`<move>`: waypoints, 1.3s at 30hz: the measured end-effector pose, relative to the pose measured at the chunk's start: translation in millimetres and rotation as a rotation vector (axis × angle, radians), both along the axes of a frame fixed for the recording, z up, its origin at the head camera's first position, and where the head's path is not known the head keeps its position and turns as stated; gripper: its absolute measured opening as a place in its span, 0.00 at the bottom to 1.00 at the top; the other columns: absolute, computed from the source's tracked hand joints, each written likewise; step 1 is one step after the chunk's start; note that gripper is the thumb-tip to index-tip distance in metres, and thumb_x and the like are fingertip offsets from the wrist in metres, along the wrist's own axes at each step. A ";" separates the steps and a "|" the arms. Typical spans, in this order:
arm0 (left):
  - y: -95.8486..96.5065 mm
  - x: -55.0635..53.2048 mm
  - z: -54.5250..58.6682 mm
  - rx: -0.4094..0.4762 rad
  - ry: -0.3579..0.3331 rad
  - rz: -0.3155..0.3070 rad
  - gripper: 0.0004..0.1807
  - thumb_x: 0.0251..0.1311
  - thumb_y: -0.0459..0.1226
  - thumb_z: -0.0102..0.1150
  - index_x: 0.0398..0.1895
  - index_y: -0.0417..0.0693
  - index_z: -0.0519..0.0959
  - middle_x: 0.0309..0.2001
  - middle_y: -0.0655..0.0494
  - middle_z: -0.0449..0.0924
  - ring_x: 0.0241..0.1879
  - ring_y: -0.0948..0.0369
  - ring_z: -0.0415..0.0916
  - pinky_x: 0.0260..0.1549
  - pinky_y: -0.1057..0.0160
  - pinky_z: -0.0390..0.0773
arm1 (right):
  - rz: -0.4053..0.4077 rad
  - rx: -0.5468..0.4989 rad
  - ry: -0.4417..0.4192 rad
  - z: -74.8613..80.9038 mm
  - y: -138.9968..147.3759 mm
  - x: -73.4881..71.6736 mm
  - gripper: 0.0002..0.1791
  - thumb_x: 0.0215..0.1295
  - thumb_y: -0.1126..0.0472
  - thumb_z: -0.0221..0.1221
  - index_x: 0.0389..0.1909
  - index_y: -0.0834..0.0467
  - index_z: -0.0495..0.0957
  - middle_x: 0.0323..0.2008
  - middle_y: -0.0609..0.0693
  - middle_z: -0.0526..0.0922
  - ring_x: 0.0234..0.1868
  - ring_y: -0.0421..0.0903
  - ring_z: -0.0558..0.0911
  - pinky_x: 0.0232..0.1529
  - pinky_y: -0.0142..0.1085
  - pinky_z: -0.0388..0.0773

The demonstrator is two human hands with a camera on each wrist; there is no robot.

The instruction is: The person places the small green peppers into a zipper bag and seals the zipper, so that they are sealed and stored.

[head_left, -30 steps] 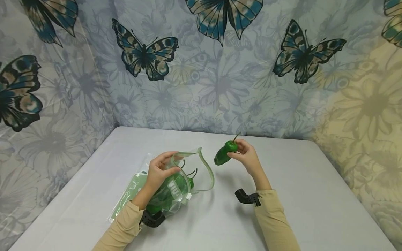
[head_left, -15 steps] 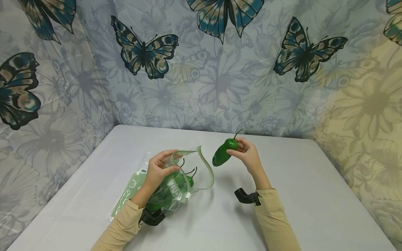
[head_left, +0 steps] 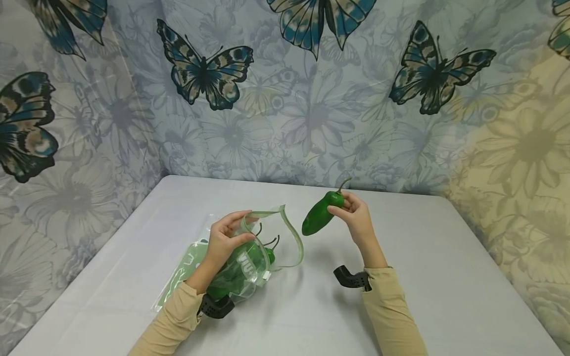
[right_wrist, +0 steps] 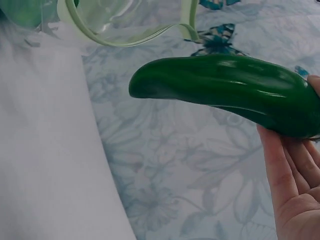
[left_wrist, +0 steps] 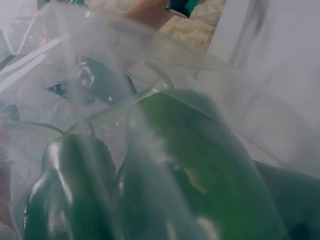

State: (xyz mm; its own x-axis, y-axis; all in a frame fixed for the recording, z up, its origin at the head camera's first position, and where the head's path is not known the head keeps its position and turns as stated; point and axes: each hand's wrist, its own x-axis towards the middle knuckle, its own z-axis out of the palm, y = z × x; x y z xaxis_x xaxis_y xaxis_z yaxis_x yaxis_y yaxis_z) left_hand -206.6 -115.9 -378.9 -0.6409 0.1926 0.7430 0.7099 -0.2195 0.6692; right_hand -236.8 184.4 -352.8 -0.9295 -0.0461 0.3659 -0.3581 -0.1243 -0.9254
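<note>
My right hand [head_left: 357,220] pinches a long green pepper [head_left: 321,215] near its stem end, above the table and to the right of a clear zip bag [head_left: 262,282]. The pepper's stem points up and its tip slants down left. In the right wrist view the held pepper [right_wrist: 220,85] is smooth and shiny. The left hand [head_left: 228,237] holds the bag's rim between thumb and fingers, and the green-edged mouth gapes to the right. Inside are several green peppers [head_left: 270,255] with curved stems. Through the plastic, the left wrist view shows a large pepper [left_wrist: 195,160] close up.
A flat green panel in clear plastic [head_left: 189,262] lies under the left forearm; whether it belongs to the bag I cannot tell. The white table [head_left: 427,257] ends at a butterfly-print cloth wall [head_left: 311,118]. Each wrist carries a black camera mount [head_left: 349,278].
My right hand has moved slightly right and up with the pepper, which is now turned to show more of its length. The left hand keeps its hold on the bag.
</note>
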 end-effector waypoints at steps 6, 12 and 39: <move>-0.1 -0.6 -1.1 0.008 0.005 -0.011 0.25 0.48 0.37 0.64 0.50 0.36 0.74 0.41 0.57 0.80 0.47 0.61 0.73 0.39 0.70 0.70 | 0.027 -0.135 -0.010 3.7 -4.2 3.3 0.14 0.54 0.78 0.54 0.39 0.61 0.73 0.31 0.48 0.80 0.32 0.41 0.79 0.37 0.32 0.75; -0.3 0.8 -0.3 -0.001 -0.015 0.002 0.26 0.47 0.39 0.64 0.50 0.35 0.74 0.40 0.59 0.80 0.46 0.61 0.74 0.42 0.69 0.70 | 0.083 -0.216 0.006 7.3 -14.0 9.3 0.14 0.52 0.79 0.51 0.37 0.61 0.74 0.30 0.49 0.79 0.31 0.41 0.78 0.35 0.30 0.75; 1.8 -2.0 -1.0 0.032 0.014 -0.028 0.25 0.48 0.37 0.64 0.50 0.37 0.74 0.42 0.57 0.80 0.45 0.61 0.75 0.46 0.66 0.69 | 0.193 -0.153 0.100 -3.5 -50.2 15.0 0.19 0.50 0.80 0.53 0.39 0.56 0.71 0.39 0.51 0.73 0.37 0.41 0.76 0.38 0.31 0.74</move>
